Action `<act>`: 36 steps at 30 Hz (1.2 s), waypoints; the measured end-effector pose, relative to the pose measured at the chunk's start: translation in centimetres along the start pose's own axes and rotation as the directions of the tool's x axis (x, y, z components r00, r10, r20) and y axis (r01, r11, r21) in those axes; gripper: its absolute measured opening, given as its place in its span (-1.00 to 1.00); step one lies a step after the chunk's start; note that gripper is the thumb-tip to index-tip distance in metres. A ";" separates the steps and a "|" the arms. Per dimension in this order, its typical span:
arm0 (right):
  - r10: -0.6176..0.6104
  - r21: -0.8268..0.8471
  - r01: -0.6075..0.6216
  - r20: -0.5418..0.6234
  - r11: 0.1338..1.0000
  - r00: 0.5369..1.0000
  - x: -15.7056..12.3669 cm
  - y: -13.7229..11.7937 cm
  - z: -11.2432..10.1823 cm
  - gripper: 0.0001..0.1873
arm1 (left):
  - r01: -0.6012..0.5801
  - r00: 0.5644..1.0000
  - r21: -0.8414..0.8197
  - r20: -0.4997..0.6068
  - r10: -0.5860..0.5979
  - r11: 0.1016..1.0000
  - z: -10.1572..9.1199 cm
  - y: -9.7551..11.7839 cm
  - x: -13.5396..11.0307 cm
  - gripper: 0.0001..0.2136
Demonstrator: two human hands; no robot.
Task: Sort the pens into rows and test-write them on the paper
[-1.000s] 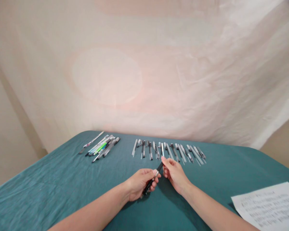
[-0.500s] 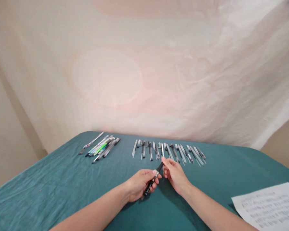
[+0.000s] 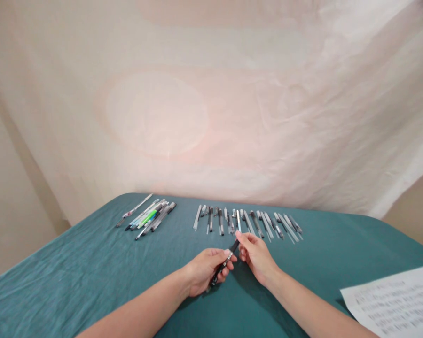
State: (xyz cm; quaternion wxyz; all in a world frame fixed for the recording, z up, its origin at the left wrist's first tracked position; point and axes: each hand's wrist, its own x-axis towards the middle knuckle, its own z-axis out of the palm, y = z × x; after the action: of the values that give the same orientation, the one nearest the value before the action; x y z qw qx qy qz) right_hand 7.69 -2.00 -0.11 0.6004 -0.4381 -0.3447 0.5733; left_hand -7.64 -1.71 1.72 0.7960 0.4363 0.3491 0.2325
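Note:
A black pen (image 3: 216,273) with a silvery band lies slanted in my left hand (image 3: 206,270), the thumb and fingers closed around its middle. At the pen's upper end is my right hand (image 3: 257,256), thumb and forefinger pinching the black tip part while the other fingers curl in. Both hands are just above the green cloth, near the middle. Beyond them, a row of pen parts (image 3: 221,223), with caps, barrels and thin refills, lies spread out. Fine detail of the held pen is blurred.
To the left lies a heap of pens (image 3: 158,218), with a bright green one (image 3: 148,218) among them. A sheet of paper with writing (image 3: 391,300) rests at the right front. The green cloth (image 3: 91,272) covers the table, and a pale sheet (image 3: 211,103) hangs behind it.
Almost nothing differs. Both hands keep the same hold on the pen, and the whole view has shifted very slightly.

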 end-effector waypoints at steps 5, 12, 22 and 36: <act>0.006 0.026 -0.008 0.072 1.000 0.997 -0.1 -0.3 -0.2 -0.71 | 0.006 0.998 0.001 -0.056 -0.006 1.000 0.3 0.3 -0.1 -0.71; 0.029 0.057 -0.032 0.051 0.998 0.998 0.1 -0.4 0.0 -0.70 | -0.026 0.997 0.006 -0.070 0.027 1.000 0.3 0.1 -0.2 -0.71; 0.015 0.032 -0.018 0.088 0.999 0.996 0.3 0.1 -0.4 -0.72 | 0.007 0.998 0.027 -0.055 -0.006 1.000 0.3 0.1 -0.2 -0.73; -0.023 0.235 0.026 -0.017 0.972 1.000 0.8 0.5 -0.7 -0.79 | -0.029 0.999 0.015 -0.046 0.030 0.999 0.1 -0.2 -0.1 -0.76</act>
State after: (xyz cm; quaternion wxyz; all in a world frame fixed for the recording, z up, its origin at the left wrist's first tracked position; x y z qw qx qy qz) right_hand 8.24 -1.28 -0.95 0.6574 -0.3637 -0.2757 0.5996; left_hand -7.65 -1.92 1.67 0.7811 0.4418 0.3624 0.2517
